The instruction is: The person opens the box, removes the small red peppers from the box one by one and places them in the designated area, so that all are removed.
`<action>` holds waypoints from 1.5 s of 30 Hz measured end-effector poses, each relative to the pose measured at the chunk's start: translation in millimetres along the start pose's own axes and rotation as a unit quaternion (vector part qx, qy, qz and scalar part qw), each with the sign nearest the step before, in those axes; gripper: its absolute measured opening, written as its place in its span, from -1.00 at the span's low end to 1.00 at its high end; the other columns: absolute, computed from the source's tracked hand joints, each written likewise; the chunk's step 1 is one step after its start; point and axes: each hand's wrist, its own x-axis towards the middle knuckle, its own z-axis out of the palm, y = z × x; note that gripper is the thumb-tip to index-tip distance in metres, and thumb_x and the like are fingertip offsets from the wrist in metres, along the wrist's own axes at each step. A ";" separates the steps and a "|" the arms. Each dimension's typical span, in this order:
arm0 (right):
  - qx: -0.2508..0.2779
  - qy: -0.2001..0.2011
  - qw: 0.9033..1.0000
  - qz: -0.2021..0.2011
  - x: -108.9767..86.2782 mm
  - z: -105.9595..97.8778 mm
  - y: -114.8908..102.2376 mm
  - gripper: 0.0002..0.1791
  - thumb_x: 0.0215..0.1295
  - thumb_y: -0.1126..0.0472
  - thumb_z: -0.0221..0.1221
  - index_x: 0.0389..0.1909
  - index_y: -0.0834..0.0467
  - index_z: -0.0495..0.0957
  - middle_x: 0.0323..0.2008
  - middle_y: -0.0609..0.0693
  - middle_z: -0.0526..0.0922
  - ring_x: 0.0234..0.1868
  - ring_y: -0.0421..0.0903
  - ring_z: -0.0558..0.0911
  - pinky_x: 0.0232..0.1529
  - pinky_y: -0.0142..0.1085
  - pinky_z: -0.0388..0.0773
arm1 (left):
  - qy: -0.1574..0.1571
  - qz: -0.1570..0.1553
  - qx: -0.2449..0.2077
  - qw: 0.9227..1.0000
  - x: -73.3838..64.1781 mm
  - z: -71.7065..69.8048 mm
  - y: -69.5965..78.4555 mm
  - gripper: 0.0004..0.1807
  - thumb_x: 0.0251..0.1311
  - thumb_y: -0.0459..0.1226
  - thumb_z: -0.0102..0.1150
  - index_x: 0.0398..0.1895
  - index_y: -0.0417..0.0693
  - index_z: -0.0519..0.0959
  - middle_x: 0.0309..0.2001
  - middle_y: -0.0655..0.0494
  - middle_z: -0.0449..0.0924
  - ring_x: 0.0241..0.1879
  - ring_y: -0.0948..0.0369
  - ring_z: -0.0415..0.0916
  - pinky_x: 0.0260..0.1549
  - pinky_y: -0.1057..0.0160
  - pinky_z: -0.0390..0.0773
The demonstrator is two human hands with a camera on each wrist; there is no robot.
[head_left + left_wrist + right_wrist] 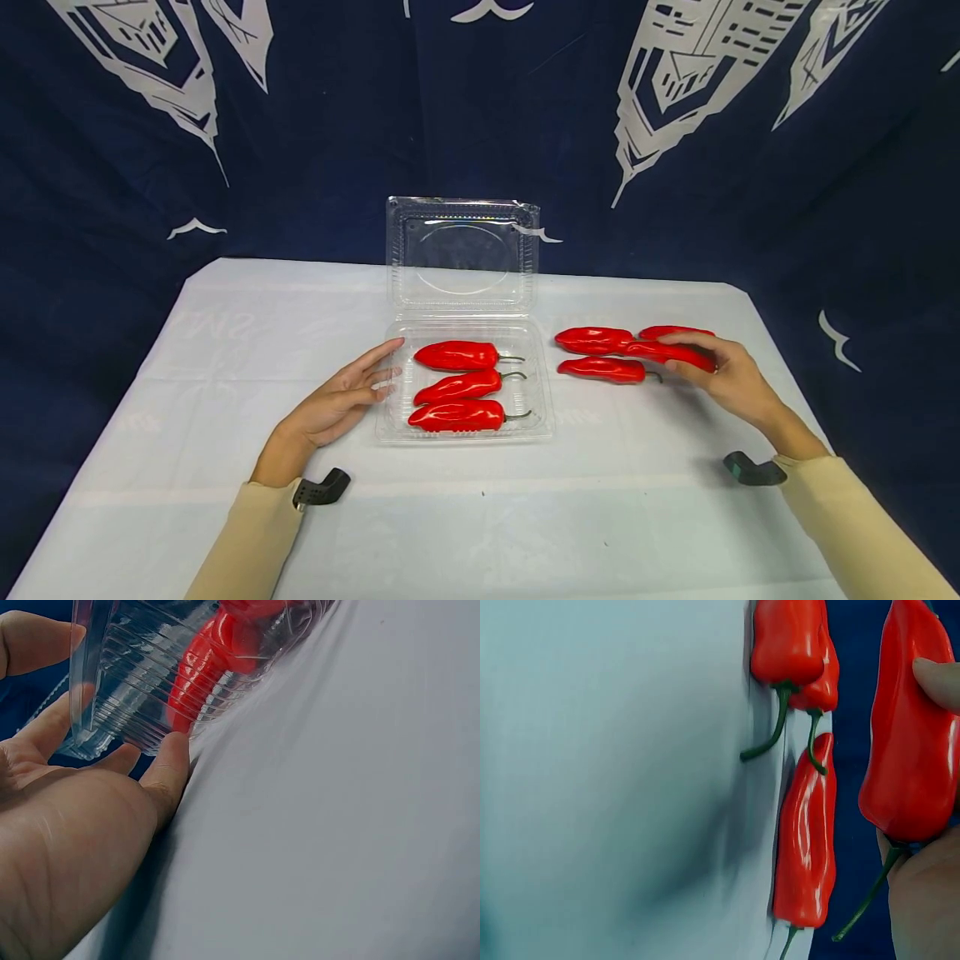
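A clear plastic clamshell box (pixel 542 408) lies on the table with its lid (pixel 462 258) raised at the back. Three red peppers are in its base, one behind another: the back pepper (pixel 454 356), the middle pepper (pixel 459 387) and the front pepper (pixel 457 416). Fingers of my left hand (pixel 333 406) are extended against the box's left side; in the left wrist view they touch its ribbed wall (pixel 135 705). My right hand (pixel 731 379) grips a red pepper (pixel 909 727) with a green stem, its thumb pressed on the skin. The held pepper is lifted above others on the table.
Right of the box lie a left pepper (pixel 592 339), a nearer pepper (pixel 603 369) and a far pepper (pixel 663 332) partly hidden by the held one. A white cloth covers the table (pixel 480 517). Behind hangs a dark blue curtain (pixel 517 125) with white prints.
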 end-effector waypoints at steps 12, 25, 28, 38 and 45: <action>-0.031 0.000 0.999 0.040 -8.4 -15.6 32.5 -0.54 0.35 0.13 0.28 0.23 0.15 0.55 0.23 0.26 0.49 0.15 -0.10 0.33 -0.11 -0.75 0.29 | -0.005 0.006 -0.006 1.000 0.6 -0.2 -0.8 -0.17 0.33 -0.56 -0.15 0.63 -0.02 -0.09 0.62 0.02 -0.40 0.52 -0.22 -0.20 0.32 0.39 0.31; -0.039 -0.031 0.997 0.057 -6.2 -13.4 46.1 -0.57 0.40 0.16 0.22 0.21 0.24 0.50 0.22 0.39 0.45 0.25 0.38 0.31 0.21 0.43 0.25 | 0.003 -0.001 -0.008 1.000 0.6 0.5 0.4 -0.16 0.33 -0.55 -0.12 0.63 0.02 -0.08 0.62 0.06 -0.36 0.52 -0.18 -0.16 0.32 0.40 0.32; -0.043 -0.039 0.997 0.058 -5.0 -12.0 48.1 -0.58 0.41 0.17 0.21 0.20 0.25 0.50 0.21 0.39 0.44 0.25 0.39 0.30 0.23 0.43 0.23 | 0.004 -0.002 -0.011 1.000 0.2 1.0 1.0 -0.16 0.33 -0.55 -0.10 0.63 0.03 -0.07 0.62 0.07 -0.35 0.52 -0.17 -0.15 0.32 0.39 0.32; -0.059 -0.026 0.996 0.058 -4.3 -8.0 52.5 -0.64 0.41 0.22 0.20 0.17 0.23 0.51 0.21 0.41 0.44 0.22 0.39 0.32 0.23 0.41 0.25 | 0.003 0.003 -0.008 1.000 0.4 0.6 0.8 -0.16 0.32 -0.55 -0.11 0.63 0.02 -0.07 0.62 0.04 -0.36 0.52 -0.20 -0.17 0.32 0.39 0.33; -0.065 -0.009 0.997 0.049 -3.8 -7.8 52.1 -0.68 0.40 0.30 0.18 0.14 0.22 0.53 0.25 0.44 0.41 0.25 0.43 0.30 0.23 0.43 0.23 | 0.004 -0.002 -0.008 1.000 0.6 1.2 0.3 -0.16 0.33 -0.55 -0.12 0.63 -0.05 -0.12 0.62 0.04 -0.36 0.51 -0.19 -0.16 0.31 0.40 0.33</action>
